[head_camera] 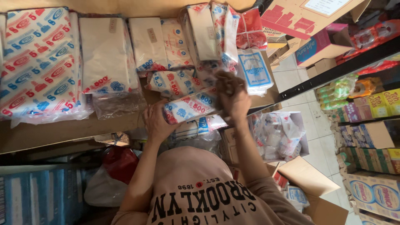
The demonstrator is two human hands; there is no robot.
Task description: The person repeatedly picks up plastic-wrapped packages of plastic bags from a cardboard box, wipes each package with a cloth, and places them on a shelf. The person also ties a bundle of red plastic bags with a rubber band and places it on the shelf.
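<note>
Nearest, the left hand curls around one end of a printed plastic packet, fingers closed on it. The right hand grips the packet's other end, though motion blur hides how its fingers lie. The packet is held just above the brown shelf. Beyond lie more stacked packets, some cut off at the frame's left edge. An open cardboard box of small bags sits below right.
</note>
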